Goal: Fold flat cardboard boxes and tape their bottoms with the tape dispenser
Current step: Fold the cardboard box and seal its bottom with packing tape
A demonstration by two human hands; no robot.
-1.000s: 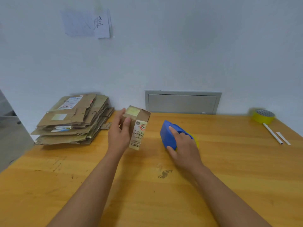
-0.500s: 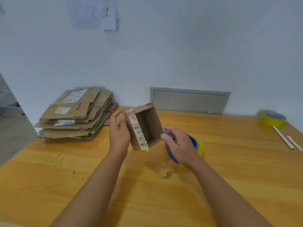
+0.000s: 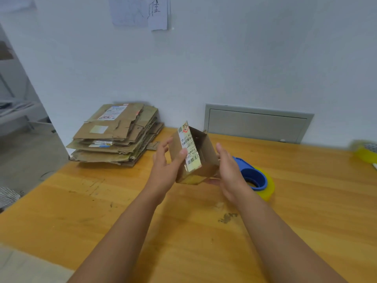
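A small cardboard box (image 3: 193,158) is held above the middle of the wooden bench (image 3: 102,211), tilted, with its open side facing up and toward the right so the brown inside shows. A printed label (image 3: 188,149) runs along its near-left edge. The left hand (image 3: 166,166) is against the box's left face, thumb laid over the label and the other fingers straight and slightly spread behind the box. The right hand (image 3: 228,172) cups the box's right side, fingers extended along the wall and the thumb reaching under the bottom corner; the fingertips behind the box are hidden. Just right of the right hand, partly covered by it, the blue tape dispenser (image 3: 253,174) lies on the bench with a yellow tape roll (image 3: 268,186) fitted in it. A stack of flat cardboard boxes (image 3: 116,133) sits at the far left of the bench against the white wall. A second yellow tape roll (image 3: 365,152) rests at the far right edge. A grey panel (image 3: 257,125) is set in the wall behind the bench, and paper sheets (image 3: 140,11) hang higher up.
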